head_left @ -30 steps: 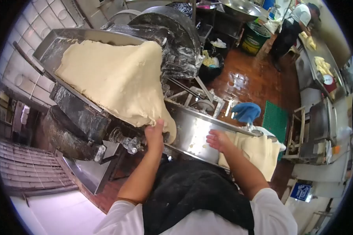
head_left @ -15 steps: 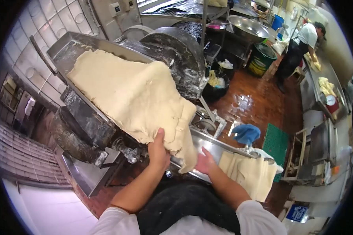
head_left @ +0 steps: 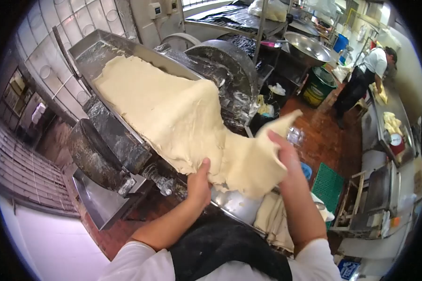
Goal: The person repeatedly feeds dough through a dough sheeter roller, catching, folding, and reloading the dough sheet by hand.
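A wide sheet of pale dough (head_left: 169, 105) lies along a metal tray (head_left: 86, 47) of a floury machine, its near end hanging past the lower edge. My left hand (head_left: 199, 185) grips the near edge of this dough, thumb on top and fingers hidden beneath. The right hand (head_left: 286, 157) is closed on the loose end, lifting it up and out to the right so that it curls. Below the raised flap, part of a steel surface (head_left: 239, 206) shows. More folded dough (head_left: 274, 220) lies there, close under my right forearm.
Behind the tray stands a dark, floury round machine part (head_left: 225, 70). A green bucket (head_left: 320, 86) and a large metal bowl (head_left: 307, 47) are farther back. A co-worker (head_left: 365, 79) handles dough at the right-hand counter (head_left: 384, 124). A green mat (head_left: 330, 185) lies on the floor.
My right hand has closed on the hanging end of the dough and raised it up and to the right. The left hand keeps its grip. The view has shifted slightly.
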Available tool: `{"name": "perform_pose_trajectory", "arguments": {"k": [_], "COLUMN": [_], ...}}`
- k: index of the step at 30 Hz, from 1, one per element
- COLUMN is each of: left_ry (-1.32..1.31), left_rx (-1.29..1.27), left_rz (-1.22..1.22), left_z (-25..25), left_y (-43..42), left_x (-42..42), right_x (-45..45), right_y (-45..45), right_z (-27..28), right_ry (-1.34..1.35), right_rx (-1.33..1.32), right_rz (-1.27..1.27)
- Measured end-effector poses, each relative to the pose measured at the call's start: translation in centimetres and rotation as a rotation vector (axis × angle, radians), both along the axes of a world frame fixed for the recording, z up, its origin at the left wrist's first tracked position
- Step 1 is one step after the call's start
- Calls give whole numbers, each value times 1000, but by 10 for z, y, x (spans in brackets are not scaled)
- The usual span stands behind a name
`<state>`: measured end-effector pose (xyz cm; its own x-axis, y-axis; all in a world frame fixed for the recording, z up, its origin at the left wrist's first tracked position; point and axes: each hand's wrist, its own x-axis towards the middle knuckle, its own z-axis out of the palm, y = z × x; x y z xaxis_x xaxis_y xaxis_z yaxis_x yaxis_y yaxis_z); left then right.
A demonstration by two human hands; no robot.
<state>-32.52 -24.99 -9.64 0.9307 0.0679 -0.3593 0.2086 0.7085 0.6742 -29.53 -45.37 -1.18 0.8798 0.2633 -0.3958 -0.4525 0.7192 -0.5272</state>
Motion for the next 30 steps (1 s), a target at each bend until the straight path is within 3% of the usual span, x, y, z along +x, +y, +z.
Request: {"name": "perform_pose_trajectory", "arguments": {"k": [1, 3, 6, 8, 9, 10, 14, 17, 18, 19, 21, 24, 27, 30], "left_ry": [-5, -19, -168, -239, -264, -315, -85, -29, -40, -57, -83, -126, -120, -111], "left_rx": [-24, -68, -202, -133, -100, -242, -152, -250, -269, -287, -327, -368, -362, -277], "left_rz": [-30, -88, -141, -261, -325, -260, -100, -93, -103, -118, -108, -144, -164, -64], "left_z": [4, 10, -2, 2, 5, 8, 36, 38, 34, 32, 34, 39, 32, 21], "left_y": [0, -1, 14, 18, 18, 11, -4, -3, -2, -1, 0, 0, 6, 7], "left_x": [-3, -6, -11, -13, -16, -16, -8, -7, -8, -9, -12, -12, -13, -9], "right_x": [10, 31, 41, 42, 38, 36, 28, 14, 14, 18, -13, -21, 13, 11], "right_y": [21, 74, 109, 111, 111, 109, 85, 37, 10, -17, 32, 63, 48, 41], "right_z": [10, -5, -12, -9, -9, -10, -9, -34, -63, -119, -99, -91, -109, -93], "right_ry": [40, -331, -185, -294, -339, -348, -371, -296, -298, -356, 169, -92, -103, -124], "right_rx": [77, 99, 128, -12, -82, -73, 5, -176, -172, 121, 207, 432, 260, 62], "right_rz": [68, -8, 120, 129, 130, 129, 188, -141, -100, 130, 90, 59, 72, 35]}}
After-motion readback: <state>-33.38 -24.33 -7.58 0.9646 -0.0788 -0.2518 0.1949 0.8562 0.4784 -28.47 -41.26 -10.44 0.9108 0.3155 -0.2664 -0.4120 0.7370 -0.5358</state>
